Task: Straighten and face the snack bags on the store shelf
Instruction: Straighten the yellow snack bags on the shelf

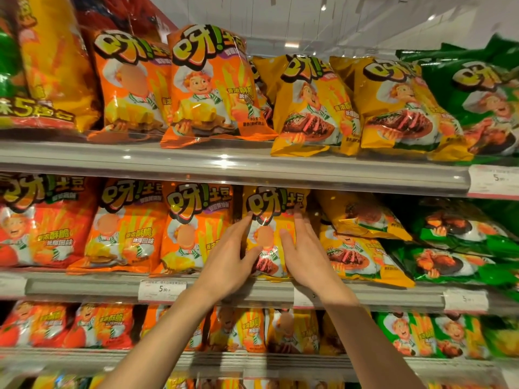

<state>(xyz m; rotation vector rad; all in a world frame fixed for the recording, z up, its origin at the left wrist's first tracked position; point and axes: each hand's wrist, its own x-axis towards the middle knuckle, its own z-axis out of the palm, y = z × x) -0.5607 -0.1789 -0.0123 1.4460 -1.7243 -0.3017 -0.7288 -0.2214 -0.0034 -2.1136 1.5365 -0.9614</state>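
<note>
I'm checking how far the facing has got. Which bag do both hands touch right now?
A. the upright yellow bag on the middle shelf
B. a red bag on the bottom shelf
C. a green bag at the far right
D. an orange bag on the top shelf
A: the left hand and the right hand lie with straight fingers on either side of the yellow bag, which stands upright on the middle shelf.

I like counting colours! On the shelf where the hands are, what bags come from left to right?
Red bag → orange bag → another orange bag → yellow bag between the left hand and right hand → more yellow bags → green bags.
</note>
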